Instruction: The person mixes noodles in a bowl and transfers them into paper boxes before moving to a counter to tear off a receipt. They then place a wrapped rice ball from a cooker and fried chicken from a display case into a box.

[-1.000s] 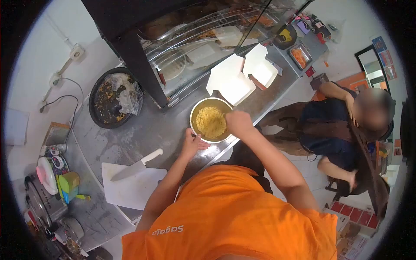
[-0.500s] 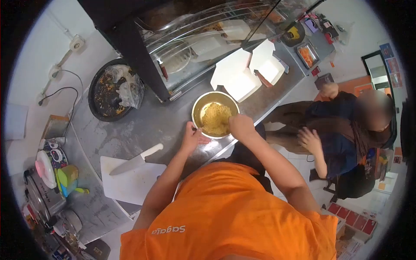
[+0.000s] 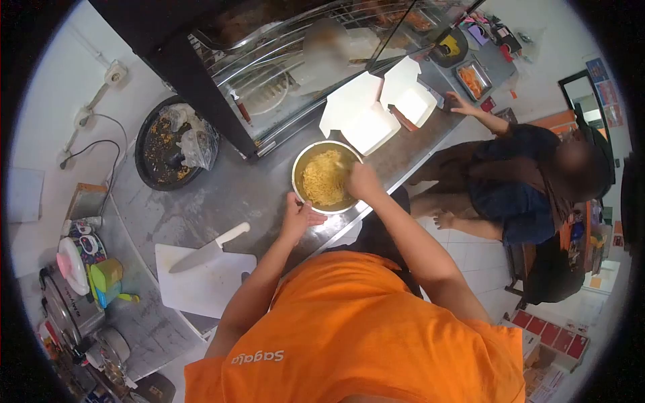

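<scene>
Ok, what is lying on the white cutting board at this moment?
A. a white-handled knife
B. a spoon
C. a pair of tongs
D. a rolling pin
A: a knife with a white handle lies across the upper edge of the white cutting board, away from both hands at the bowl.

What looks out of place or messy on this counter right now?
A large knife lies loose on the white cutting board, its tip poking past the board's left edge. The black round tray holds crumbs and crumpled plastic. The left hand steadies the metal bowl of noodles near the counter's edge.
</scene>
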The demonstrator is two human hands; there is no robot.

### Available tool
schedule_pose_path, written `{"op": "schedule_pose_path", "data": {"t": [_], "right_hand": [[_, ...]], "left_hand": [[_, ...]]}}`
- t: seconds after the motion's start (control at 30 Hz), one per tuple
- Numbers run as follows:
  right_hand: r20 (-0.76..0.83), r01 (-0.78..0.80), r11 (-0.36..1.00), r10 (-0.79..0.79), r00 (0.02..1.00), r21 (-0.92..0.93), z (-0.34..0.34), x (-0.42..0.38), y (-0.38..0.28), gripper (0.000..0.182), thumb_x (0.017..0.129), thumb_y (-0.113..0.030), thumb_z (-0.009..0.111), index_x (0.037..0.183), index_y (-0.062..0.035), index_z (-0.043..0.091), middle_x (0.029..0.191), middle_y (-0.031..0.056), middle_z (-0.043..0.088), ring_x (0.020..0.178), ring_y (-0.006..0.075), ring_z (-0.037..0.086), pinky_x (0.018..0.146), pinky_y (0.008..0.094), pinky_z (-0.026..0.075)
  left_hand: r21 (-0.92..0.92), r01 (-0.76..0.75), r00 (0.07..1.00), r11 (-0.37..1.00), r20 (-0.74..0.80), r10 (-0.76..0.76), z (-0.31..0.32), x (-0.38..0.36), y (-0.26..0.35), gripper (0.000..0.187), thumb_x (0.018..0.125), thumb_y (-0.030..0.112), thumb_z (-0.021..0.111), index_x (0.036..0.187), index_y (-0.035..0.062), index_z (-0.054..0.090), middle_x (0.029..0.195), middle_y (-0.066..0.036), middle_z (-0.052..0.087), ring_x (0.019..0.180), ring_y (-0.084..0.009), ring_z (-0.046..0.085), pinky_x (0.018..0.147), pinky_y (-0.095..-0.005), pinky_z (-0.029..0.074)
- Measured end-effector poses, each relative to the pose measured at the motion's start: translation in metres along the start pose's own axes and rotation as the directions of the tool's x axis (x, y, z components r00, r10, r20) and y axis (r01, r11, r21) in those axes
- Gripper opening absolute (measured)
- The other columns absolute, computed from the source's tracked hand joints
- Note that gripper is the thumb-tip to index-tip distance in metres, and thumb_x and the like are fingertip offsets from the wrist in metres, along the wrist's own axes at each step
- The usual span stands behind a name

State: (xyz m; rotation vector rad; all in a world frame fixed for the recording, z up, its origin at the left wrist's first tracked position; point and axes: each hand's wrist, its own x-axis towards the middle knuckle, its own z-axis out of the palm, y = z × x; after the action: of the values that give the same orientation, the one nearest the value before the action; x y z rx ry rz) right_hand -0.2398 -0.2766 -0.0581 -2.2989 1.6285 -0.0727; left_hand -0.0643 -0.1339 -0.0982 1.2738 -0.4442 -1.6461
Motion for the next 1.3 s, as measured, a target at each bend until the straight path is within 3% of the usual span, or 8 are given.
{"op": "schedule_pose_path", "data": {"t": [0.2,0.27,0.4,0.47,0.87,1.07,1.17,1.3], "right_hand": [[0.285,0.268,0.963,-0.247,0.926,-0.034,-0.028,-0.037,-0.047,0.016,0.086,-0.022,0.065,0.089,-0.0116,0.077,0.083,0.0153,0.073,0.08,0.0371,0.072,0.071,0.049,0.056],[0.111,0.346,0.935,-0.354,0.929,0.081,-0.013,-0.058,-0.042,0.014,0.085,-0.021,0.065,0.089,-0.0136,0.077,0.087,0.0136,0.074,0.083,0.0347,0.072,0.075,0.0481,0.056],[0.061,0.211,0.977,-0.21,0.976,-0.019,-0.023,-0.047,-0.023,0.016,0.079,-0.018,0.068,0.083,-0.0059,0.077,0.079,0.0162,0.073,0.074,0.035,0.072,0.065,0.0451,0.057],[0.065,0.224,0.974,-0.224,0.972,0.01,-0.021,-0.052,-0.034,0.017,0.077,-0.018,0.068,0.082,-0.0039,0.076,0.077,0.0177,0.072,0.073,0.0357,0.072,0.065,0.0447,0.058],[0.034,-0.047,0.997,0.049,0.998,-0.067,-0.048,-0.042,-0.029,0.018,0.081,-0.02,0.068,0.081,-0.005,0.077,0.086,0.0168,0.075,0.076,0.0317,0.075,0.062,0.0444,0.059],[0.324,0.151,0.987,-0.16,0.932,0.052,-0.022,-0.051,-0.032,0.023,0.08,-0.023,0.069,0.089,-0.003,0.078,0.085,0.0203,0.074,0.077,0.0345,0.074,0.064,0.0435,0.059],[0.194,0.443,0.893,-0.423,0.885,-0.076,0.016,-0.022,-0.016,0.023,0.082,-0.023,0.068,0.087,-0.0021,0.077,0.085,0.0219,0.073,0.078,0.035,0.074,0.066,0.0437,0.058],[-0.023,-0.127,0.95,0.139,0.99,0.285,0.001,-0.039,-0.035,0.022,0.081,-0.021,0.068,0.085,-0.0019,0.077,0.086,0.0202,0.074,0.077,0.0349,0.074,0.067,0.0461,0.058]], "left_hand": [[0.074,-0.07,0.997,0.995,-0.027,0.072,-0.021,0.008,-0.015,0.038,0.104,0.008,0.05,0.132,0.0037,0.025,0.113,-0.029,0.063,0.084,-0.0363,0.074,0.07,-0.0412,0.065],[0.137,-0.137,0.99,0.981,0.052,0.13,-0.024,0.02,-0.027,0.041,0.104,0.013,0.053,0.134,0.006,0.025,0.113,-0.027,0.063,0.085,-0.0347,0.073,0.07,-0.0409,0.065],[0.209,-0.311,0.948,0.927,0.144,0.285,-0.036,0.037,-0.049,0.048,0.104,0.021,0.059,0.137,0.0107,0.026,0.112,-0.023,0.062,0.085,-0.0316,0.072,0.071,-0.0404,0.063],[0.041,-0.059,0.998,0.997,-0.015,0.06,-0.027,-0.001,-0.031,0.039,0.106,0.023,0.055,0.13,0.0112,0.026,0.11,-0.022,0.061,0.085,-0.0313,0.071,0.071,-0.04,0.063],[0.105,-0.002,0.996,0.994,-0.09,0.011,-0.029,-0.014,-0.005,0.031,0.109,0.02,0.046,0.129,0.0131,0.023,0.105,-0.022,0.058,0.087,-0.0332,0.071,0.074,-0.0419,0.062],[0.085,-0.023,0.999,0.996,-0.036,0.026,-0.021,-0.017,-0.006,0.034,0.11,0.02,0.045,0.131,0.0137,0.02,0.105,-0.023,0.059,0.087,-0.0329,0.071,0.074,-0.0419,0.062],[0.08,-0.036,0.999,0.996,-0.01,0.037,-0.032,-0.012,-0.014,0.034,0.11,0.021,0.045,0.131,0.0139,0.02,0.105,-0.023,0.059,0.087,-0.0328,0.071,0.075,-0.0421,0.062],[0.101,0.009,0.999,0.995,-0.047,-0.004,-0.037,-0.009,-0.018,0.036,0.109,0.024,0.047,0.132,0.0149,0.021,0.105,-0.023,0.06,0.087,-0.0321,0.07,0.077,-0.0424,0.061]]}}
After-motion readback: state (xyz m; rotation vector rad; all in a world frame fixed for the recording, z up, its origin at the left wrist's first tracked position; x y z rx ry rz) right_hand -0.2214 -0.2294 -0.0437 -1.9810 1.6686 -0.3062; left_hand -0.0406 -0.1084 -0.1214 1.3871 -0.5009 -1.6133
